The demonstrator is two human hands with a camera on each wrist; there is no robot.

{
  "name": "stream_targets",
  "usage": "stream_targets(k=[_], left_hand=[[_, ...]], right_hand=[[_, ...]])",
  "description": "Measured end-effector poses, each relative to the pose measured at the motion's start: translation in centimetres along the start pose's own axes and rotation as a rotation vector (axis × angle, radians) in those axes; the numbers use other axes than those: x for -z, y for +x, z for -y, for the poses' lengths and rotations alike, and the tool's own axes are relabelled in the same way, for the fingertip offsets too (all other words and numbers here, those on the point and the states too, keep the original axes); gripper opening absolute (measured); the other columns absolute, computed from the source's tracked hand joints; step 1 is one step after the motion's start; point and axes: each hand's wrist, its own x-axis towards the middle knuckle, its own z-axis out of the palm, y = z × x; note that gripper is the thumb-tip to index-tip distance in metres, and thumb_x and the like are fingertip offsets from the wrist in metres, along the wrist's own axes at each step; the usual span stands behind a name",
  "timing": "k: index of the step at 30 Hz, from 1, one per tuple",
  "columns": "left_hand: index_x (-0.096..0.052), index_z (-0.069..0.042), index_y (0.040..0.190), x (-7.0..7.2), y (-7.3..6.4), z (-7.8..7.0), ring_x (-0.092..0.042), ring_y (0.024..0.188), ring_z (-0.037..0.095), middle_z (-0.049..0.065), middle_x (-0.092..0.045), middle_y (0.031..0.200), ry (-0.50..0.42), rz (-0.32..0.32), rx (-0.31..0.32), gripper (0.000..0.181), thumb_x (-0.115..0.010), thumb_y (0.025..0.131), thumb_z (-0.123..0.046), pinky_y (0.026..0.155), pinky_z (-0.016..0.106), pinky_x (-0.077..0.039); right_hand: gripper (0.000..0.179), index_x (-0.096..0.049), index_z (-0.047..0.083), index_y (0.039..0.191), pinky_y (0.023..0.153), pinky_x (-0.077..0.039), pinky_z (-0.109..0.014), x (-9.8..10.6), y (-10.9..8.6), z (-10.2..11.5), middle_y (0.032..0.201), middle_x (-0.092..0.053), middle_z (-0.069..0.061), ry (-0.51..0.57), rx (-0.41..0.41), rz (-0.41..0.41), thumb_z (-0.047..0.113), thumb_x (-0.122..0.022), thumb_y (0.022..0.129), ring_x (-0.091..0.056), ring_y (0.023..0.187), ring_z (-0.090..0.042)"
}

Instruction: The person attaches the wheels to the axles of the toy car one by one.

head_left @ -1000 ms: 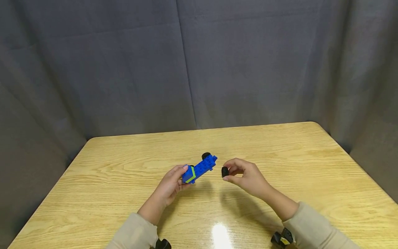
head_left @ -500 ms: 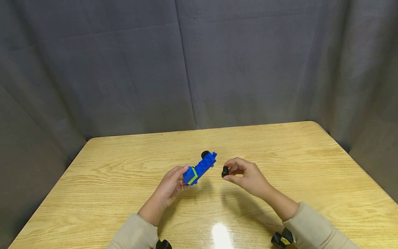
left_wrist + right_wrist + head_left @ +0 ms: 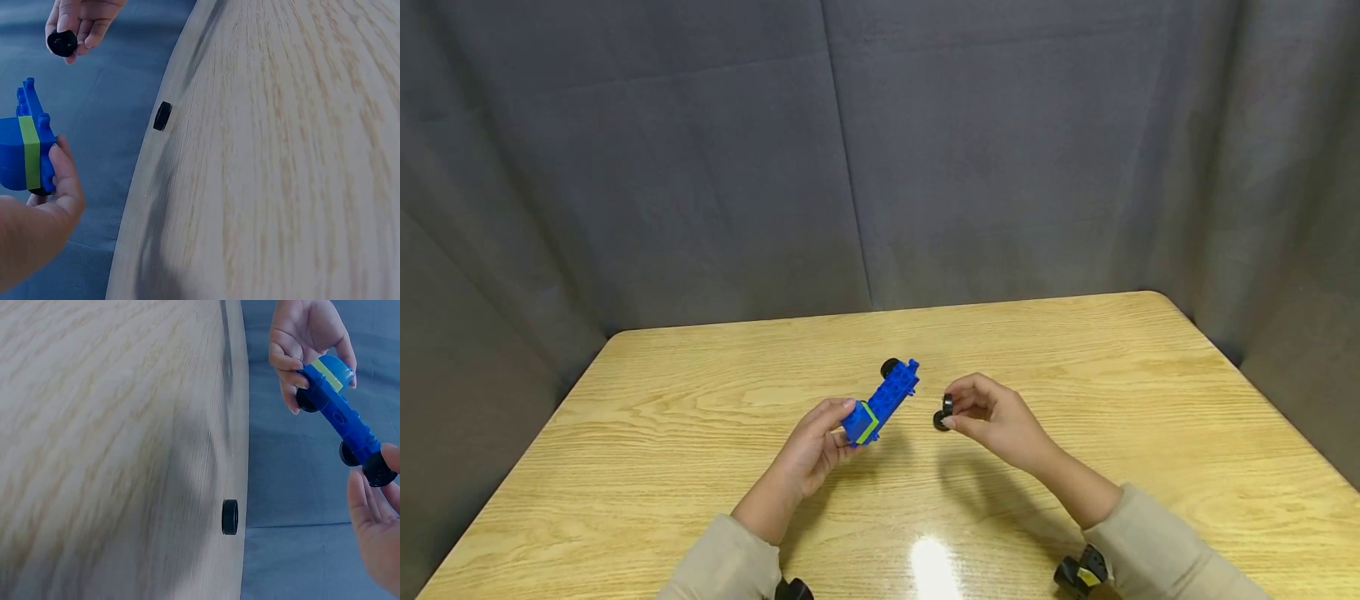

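Note:
My left hand [image 3: 820, 442] holds a blue toy car [image 3: 891, 392] by its rounded end, which has a yellow-green stripe, thumb on top. The car is raised above the table and tilted. A black wheel [image 3: 889, 367] sits on its far side; the right wrist view shows another wheel [image 3: 306, 401] near the left fingers. My right hand [image 3: 996, 421] pinches a loose black wheel [image 3: 947, 405] between thumb and fingertips, to the right of the car. Below it, a second loose wheel [image 3: 162, 116] lies flat on the table.
Both hands work over a wooden table [image 3: 700, 383]. Grey curtains [image 3: 737, 167] hang behind it and at its sides. Black devices [image 3: 1081, 573] are strapped at the wrists, near the sleeves.
The blue car's free end has swung slightly up and left. The right hand has shifted a little right and up, and the wheel on the table now shows separately below the pinched one.

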Motion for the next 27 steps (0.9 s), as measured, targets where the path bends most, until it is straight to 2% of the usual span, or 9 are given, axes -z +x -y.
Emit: stream_targets(k=[4, 7, 11, 15, 21, 27], left_hand=[[-0.046, -0.005, 0.098, 0.0, 0.0, -0.1, -0.060, 0.074, 0.020, 0.009, -0.055, 0.088, 0.006, 0.023, -0.003, 0.019, -0.047, 0.088, -0.021, 0.070, 0.030, -0.046], [-0.042, -0.001, 0.104, -0.1, 0.0, -0.2, -0.060, 0.075, 0.021, 0.010, -0.055, 0.091, 0.009, 0.053, -0.003, 0.026, -0.047, 0.088, -0.021, 0.072, 0.031, -0.047], [-0.037, 0.002, 0.112, -0.1, -0.1, -0.3, -0.059, 0.074, 0.017, 0.012, -0.052, 0.096, 0.010, 0.081, -0.003, 0.036, -0.048, 0.087, -0.020, 0.069, 0.028, -0.048], [-0.039, 0.001, 0.111, -0.1, -0.3, -0.2, -0.055, 0.073, 0.014, 0.011, -0.048, 0.097, 0.036, 0.110, -0.006, 0.032, -0.050, 0.086, -0.014, 0.067, 0.026, -0.047], [-0.045, -0.007, 0.105, -0.5, -0.8, 0.1, -0.054, 0.081, 0.018, 0.010, -0.043, 0.101, 0.031, 0.196, 0.009, 0.022, -0.052, 0.084, -0.011, 0.072, 0.036, -0.047], [-0.041, -0.004, 0.107, -0.8, -0.8, -0.5, -0.052, 0.076, 0.015, 0.010, -0.041, 0.099, 0.004, 0.213, -0.042, 0.026, -0.049, 0.083, -0.008, 0.062, 0.025, -0.047]], right_hand=[[0.027, -0.052, -0.001, 0.101, 0.068, -0.047, -0.028, -0.2, 0.1, 0.1, 0.090, -0.056, -0.009, 0.001, -0.012, -0.011, 0.004, -0.063, 0.077, -0.054, 0.081, -0.021], [0.027, -0.052, 0.000, 0.102, 0.067, -0.047, -0.028, -0.3, 0.2, 0.2, 0.090, -0.055, -0.009, 0.008, -0.027, -0.016, 0.005, -0.063, 0.078, -0.054, 0.081, -0.021], [0.028, -0.051, -0.002, 0.102, 0.066, -0.047, -0.029, -0.5, 0.3, 0.2, 0.089, -0.056, -0.010, 0.041, -0.043, -0.018, 0.005, -0.063, 0.078, -0.054, 0.081, -0.022], [0.028, -0.051, -0.002, 0.103, 0.066, -0.048, -0.029, -1.0, 0.5, -0.1, 0.090, -0.056, -0.012, 0.081, -0.049, -0.029, 0.002, -0.062, 0.078, -0.054, 0.081, -0.022], [0.028, -0.050, -0.004, 0.103, 0.067, -0.048, -0.028, -1.4, 0.8, -0.3, 0.092, -0.055, -0.013, 0.099, -0.059, -0.049, 0.001, -0.062, 0.078, -0.053, 0.082, -0.022], [0.027, -0.051, -0.005, 0.102, 0.067, -0.047, -0.027, -1.0, 1.1, -0.1, 0.092, -0.053, -0.014, 0.066, -0.034, -0.079, -0.002, -0.061, 0.077, -0.053, 0.081, -0.022]])
